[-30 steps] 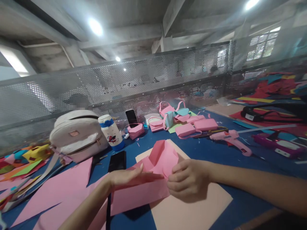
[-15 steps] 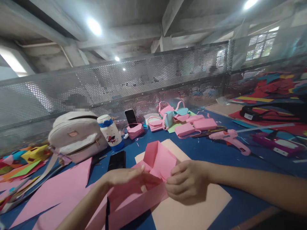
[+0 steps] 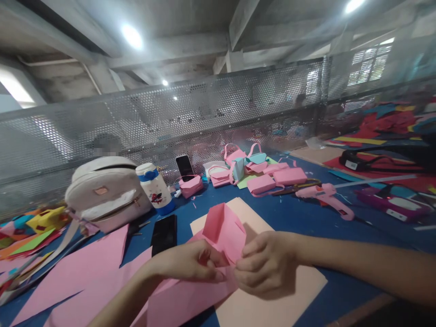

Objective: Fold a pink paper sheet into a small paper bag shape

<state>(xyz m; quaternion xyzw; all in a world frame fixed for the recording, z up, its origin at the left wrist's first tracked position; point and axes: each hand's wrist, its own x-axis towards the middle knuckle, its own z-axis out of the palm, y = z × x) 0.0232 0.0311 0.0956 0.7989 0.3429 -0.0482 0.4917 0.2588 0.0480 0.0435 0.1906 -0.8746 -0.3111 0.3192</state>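
Observation:
Both my hands hold a partly folded pink paper piece (image 3: 225, 229) just above the blue table (image 3: 293, 213). My left hand (image 3: 190, 261) has its fingers curled and pinched on the paper's lower left edge. My right hand (image 3: 267, 263) is closed on the paper's right side, knuckles toward me. The folded part stands up like an open pocket between the hands. Under them lies a pale peach sheet (image 3: 272, 304) and, to the left, large pink sheets (image 3: 81, 272).
A black phone (image 3: 164, 234) lies left of the fold. Behind stand a white bag (image 3: 105, 190), a white and blue bottle (image 3: 154, 188), an upright phone (image 3: 185, 168), several small pink paper bags (image 3: 272, 179) and a pink glue gun (image 3: 323, 195). A perforated metal screen (image 3: 204, 118) closes the back.
My left hand went from lying flat on the paper to curled and pinching its edge. The folded pocket shifted slightly left and toward me; the right hand stayed closed on it.

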